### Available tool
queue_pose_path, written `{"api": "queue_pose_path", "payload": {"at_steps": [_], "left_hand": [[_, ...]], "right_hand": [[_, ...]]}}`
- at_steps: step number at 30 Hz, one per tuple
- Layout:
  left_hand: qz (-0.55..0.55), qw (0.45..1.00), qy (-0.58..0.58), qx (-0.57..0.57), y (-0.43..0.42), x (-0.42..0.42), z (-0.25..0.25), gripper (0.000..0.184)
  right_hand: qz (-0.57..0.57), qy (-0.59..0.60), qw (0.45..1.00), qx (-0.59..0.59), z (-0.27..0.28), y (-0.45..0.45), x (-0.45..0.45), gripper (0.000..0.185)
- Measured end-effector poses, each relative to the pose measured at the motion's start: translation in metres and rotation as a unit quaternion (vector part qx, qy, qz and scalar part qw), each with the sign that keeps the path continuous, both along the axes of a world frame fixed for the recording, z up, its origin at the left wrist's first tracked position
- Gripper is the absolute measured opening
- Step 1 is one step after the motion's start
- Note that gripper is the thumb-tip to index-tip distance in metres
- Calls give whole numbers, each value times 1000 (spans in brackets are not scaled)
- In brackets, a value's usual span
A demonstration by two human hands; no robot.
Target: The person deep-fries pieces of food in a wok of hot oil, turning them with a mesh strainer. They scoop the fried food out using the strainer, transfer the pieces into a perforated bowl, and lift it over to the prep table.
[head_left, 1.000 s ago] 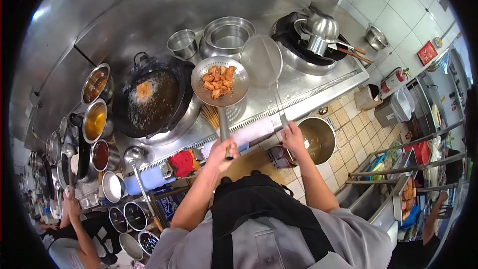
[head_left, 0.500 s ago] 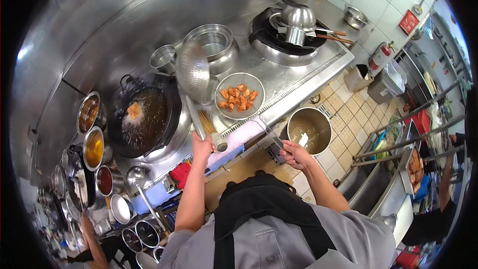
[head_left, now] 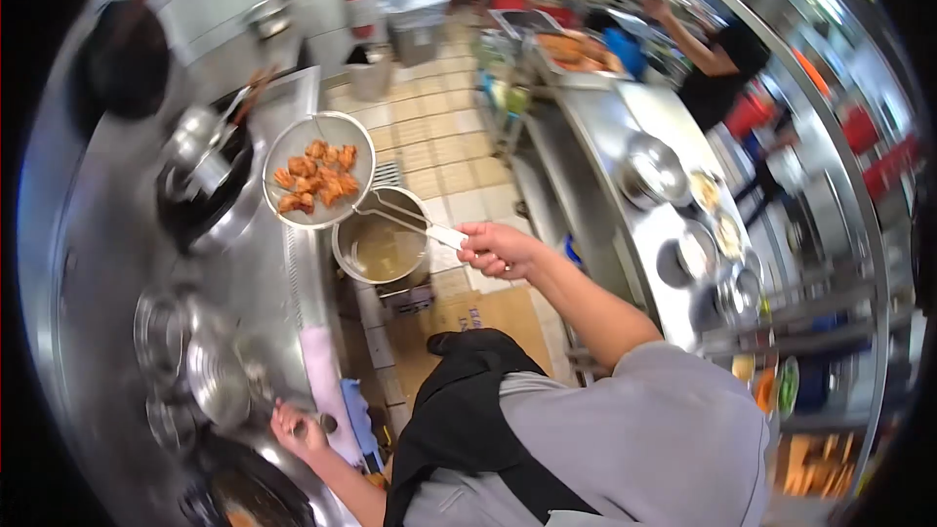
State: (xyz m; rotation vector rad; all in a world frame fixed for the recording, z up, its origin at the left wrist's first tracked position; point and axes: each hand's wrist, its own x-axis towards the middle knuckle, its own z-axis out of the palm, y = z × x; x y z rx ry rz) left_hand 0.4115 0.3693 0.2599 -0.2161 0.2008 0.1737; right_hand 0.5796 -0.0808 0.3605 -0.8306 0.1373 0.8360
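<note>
My right hand (head_left: 496, 251) is closed around the white handle of a round mesh strainer (head_left: 293, 141), held out level ahead of me. Several browned fried pieces (head_left: 317, 178), which look like chicken, lie in its basket. Partly below the strainer stands a deep pot (head_left: 381, 252) with cloudy brownish liquid. At lower left, my left hand (head_left: 301, 431) grips the handle of a large perforated skimmer (head_left: 217, 379), whose bowl is over the steel range. Beneath that hand, a dark wok (head_left: 249, 488) is cut off by the view's edge; a golden piece shows in it.
Another wok (head_left: 210, 195) with metal vessels stacked in it sits on the range (head_left: 264, 283). To the right runs a counter (head_left: 634, 224) with bowls and a tray of orange-brown food (head_left: 581, 52). A co-worker (head_left: 722, 68) stands behind it. Bins (head_left: 415, 24) stand by the far wall.
My view has swung to the right. The mesh strainer with the fried pieces has lifted off the range and moved out to the pot's edge. The skimmer stays in my left hand, near the wok.
</note>
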Motion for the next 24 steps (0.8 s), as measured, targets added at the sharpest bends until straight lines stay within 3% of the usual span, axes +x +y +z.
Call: {"api": "queue_pose_path", "payload": {"at_steps": [6, 10, 16, 18, 20, 21, 22, 24], "left_hand": [[15, 998, 60, 12, 5, 6, -16, 19], [58, 994, 95, 20, 14, 11, -33, 14], [57, 980, 176, 76, 11, 19, -38, 19], [54, 970, 210, 106, 1, 23, -32, 21], [60, 957, 257, 117, -7, 28, -31, 25], [60, 957, 257, 117, -16, 30, -26, 25], [36, 958, 265, 99, -27, 32, -18, 23], [20, 960, 270, 77, -32, 32, -18, 22]], "right_hand": [[-249, -34, 966, -63, 57, -113, -72, 29], [-434, -24, 893, -118, 88, -166, -127, 23], [-484, -70, 821, -296, 110, -211, -186, 23], [-531, -38, 725, -437, 111, -204, -194, 25], [-480, -36, 714, -508, 62, -232, -195, 28], [-404, -99, 566, -711, 37, -238, -193, 29], [-299, -156, 378, -862, 29, -236, -191, 31], [-316, -143, 381, -857, 27, -231, -191, 31]]}}
